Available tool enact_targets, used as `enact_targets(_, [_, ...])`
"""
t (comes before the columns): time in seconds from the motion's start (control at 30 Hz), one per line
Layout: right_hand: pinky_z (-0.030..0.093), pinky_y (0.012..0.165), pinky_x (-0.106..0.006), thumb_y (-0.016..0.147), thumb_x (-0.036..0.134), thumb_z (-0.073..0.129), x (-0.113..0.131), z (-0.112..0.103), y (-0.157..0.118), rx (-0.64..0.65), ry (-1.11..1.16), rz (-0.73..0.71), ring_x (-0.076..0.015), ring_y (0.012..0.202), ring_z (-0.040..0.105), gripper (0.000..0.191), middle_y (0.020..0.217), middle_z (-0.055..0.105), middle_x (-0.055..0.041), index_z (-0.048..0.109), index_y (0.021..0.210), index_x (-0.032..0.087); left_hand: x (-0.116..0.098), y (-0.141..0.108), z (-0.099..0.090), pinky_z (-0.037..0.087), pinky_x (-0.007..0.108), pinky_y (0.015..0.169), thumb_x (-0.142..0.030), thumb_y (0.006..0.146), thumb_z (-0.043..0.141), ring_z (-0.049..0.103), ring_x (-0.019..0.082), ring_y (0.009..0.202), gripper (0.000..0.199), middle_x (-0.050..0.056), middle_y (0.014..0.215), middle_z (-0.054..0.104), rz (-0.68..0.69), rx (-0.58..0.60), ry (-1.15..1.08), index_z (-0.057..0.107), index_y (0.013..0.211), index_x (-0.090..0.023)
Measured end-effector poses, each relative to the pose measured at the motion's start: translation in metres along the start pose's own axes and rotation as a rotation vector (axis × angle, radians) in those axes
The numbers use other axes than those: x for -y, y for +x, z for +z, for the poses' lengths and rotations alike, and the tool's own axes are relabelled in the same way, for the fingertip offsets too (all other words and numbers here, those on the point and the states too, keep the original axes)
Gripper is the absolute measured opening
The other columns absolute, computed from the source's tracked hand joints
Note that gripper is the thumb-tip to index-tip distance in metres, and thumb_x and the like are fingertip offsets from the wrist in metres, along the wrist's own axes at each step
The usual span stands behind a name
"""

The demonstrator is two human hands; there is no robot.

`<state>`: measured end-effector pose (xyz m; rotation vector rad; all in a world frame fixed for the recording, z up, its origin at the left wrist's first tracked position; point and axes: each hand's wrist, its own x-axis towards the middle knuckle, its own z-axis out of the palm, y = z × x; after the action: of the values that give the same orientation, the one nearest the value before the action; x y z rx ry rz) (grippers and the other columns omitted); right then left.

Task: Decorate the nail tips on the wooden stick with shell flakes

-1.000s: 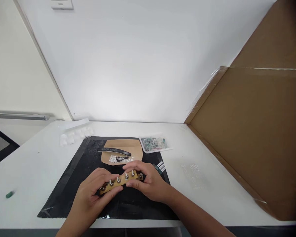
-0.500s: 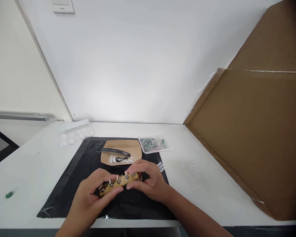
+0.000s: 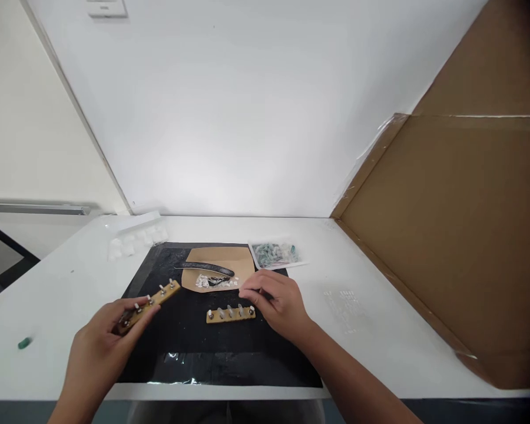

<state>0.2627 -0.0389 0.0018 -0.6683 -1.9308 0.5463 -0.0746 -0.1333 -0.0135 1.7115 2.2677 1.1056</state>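
My left hand [image 3: 103, 335] grips the near end of a wooden nail-tip stand bar [image 3: 166, 290], tilted with its far end up to the right. Small white posts on round metal bases line its top. A second wooden stand bar [image 3: 231, 316] lies on the black mat [image 3: 181, 347], bearing several clear nail tips between white pieces at its ends. Just above its right end is my right hand [image 3: 276, 300], thumb and forefinger pinched together. What is between those fingertips, if anything, is too small to make out. The brown paper [image 3: 221, 254] lies just beyond them.
On the paper rest a curved black nail file [image 3: 205, 269] and small white pieces [image 3: 203, 281]. Behind, a white tray [image 3: 287, 266] holds green and clear nail tips. Clear plastic packaging [image 3: 136, 238] is at back left, a green piece [image 3: 24, 343] at far left, cardboard [image 3: 450, 235] at right.
My hands have moved apart. The left carried its bar leftward, while the right let go of that bar and now pinches near the paper. The second bar has come into view.
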Motion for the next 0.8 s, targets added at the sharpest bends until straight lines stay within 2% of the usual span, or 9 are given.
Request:
enact_targets(0.1, [0.057,0.067,-0.026,0.111,0.040,0.056,-0.003,-0.004,-0.002,0.005,0.030,0.148,-0.0137,0.059,0.073,0.028,0.068,0.076,0.0026,0.079,0.103,0.026,0.021,0.005,0.006,0.057,0.041,0.083,-0.068,0.085,0.071,0.072,0.033,0.100,0.044,0.005,0.104,0.081,-0.048,-0.040,0.114,0.081,0.101,-0.029])
enact_targets(0.23, [0.045,0.050,-0.028,0.115,0.055,0.033,-0.009,-0.009,-0.008,-0.004,0.091,0.300,-0.0136,0.036,0.052,0.055,0.041,0.050,0.0069,0.078,0.108,0.024,0.035,0.006,0.024,0.053,0.049,0.094,-0.071,0.089,0.063,0.065,0.038,0.110,0.050,0.009,0.100,0.081,0.021,-0.026,0.140,0.080,0.102,-0.026])
enact_targets(0.33, [0.038,0.051,-0.031,0.112,0.066,0.019,-0.013,-0.015,-0.009,-0.054,0.126,0.270,-0.0151,0.038,0.043,0.075,0.041,0.043,0.0050,0.079,0.105,0.021,0.040,0.006,0.035,0.048,0.053,0.104,-0.070,0.096,0.056,0.065,0.037,0.107,0.053,0.011,0.101,0.080,0.155,-0.043,0.189,0.077,0.105,-0.022])
enact_targets(0.43, [0.031,0.051,-0.033,0.107,0.076,0.012,-0.017,-0.019,-0.008,-0.102,0.155,0.265,-0.0159,0.040,0.036,0.085,0.043,0.039,0.0048,0.077,0.108,0.020,0.040,0.006,0.040,0.042,0.057,0.111,-0.068,0.103,0.044,0.064,0.038,0.112,0.060,0.016,0.114,0.077,0.264,-0.054,0.282,0.072,0.118,-0.017])
enact_targets(0.53, [0.029,0.053,-0.033,0.100,0.086,0.007,-0.021,-0.022,-0.006,-0.147,0.148,0.302,-0.0161,0.042,0.032,0.095,0.045,0.036,0.0054,0.075,0.110,0.020,0.035,0.003,0.041,0.041,0.061,0.113,-0.067,0.106,0.036,0.058,0.043,0.122,0.072,0.024,0.126,0.069,0.295,-0.093,0.349,0.063,0.136,-0.007])
enact_targets(0.6, [0.028,0.054,-0.033,0.096,0.089,0.005,-0.024,-0.022,-0.005,-0.167,0.125,0.327,-0.0160,0.044,0.030,0.098,0.048,0.035,0.0058,0.073,0.112,0.021,0.029,0.000,0.038,0.039,0.063,0.114,-0.059,0.108,0.038,0.055,0.044,0.127,0.067,0.026,0.128,0.066,0.297,-0.160,0.332,0.060,0.141,-0.005])
enact_targets(0.7, [0.026,0.055,-0.033,0.096,0.089,0.002,-0.027,-0.022,-0.004,-0.196,0.084,0.328,-0.0168,0.049,0.030,0.098,0.054,0.034,0.0054,0.071,0.115,0.021,0.015,-0.007,0.031,0.042,0.059,0.112,-0.036,0.107,0.051,0.059,0.038,0.123,0.035,0.016,0.125,0.070,0.385,-0.244,0.196,0.067,0.134,-0.022])
enact_targets(0.77, [0.028,0.057,-0.033,0.099,0.083,-0.001,-0.028,-0.022,-0.005,-0.181,0.038,0.315,-0.0179,0.054,0.034,0.095,0.060,0.034,0.0043,0.068,0.118,0.021,0.001,-0.010,0.027,0.048,0.052,0.105,-0.024,0.104,0.056,0.065,0.031,0.114,0.030,0.011,0.118,0.073,0.552,-0.136,0.069,0.068,0.132,-0.027])
enact_targets(0.8, [0.030,0.058,-0.033,0.100,0.080,-0.003,-0.029,-0.022,-0.005,-0.156,0.005,0.313,-0.0186,0.057,0.036,0.093,0.063,0.035,0.0034,0.067,0.119,0.022,-0.007,-0.011,0.027,0.050,0.049,0.104,-0.022,0.104,0.057,0.066,0.029,0.114,0.031,0.009,0.118,0.073,0.621,-0.018,0.037,0.066,0.132,-0.029])
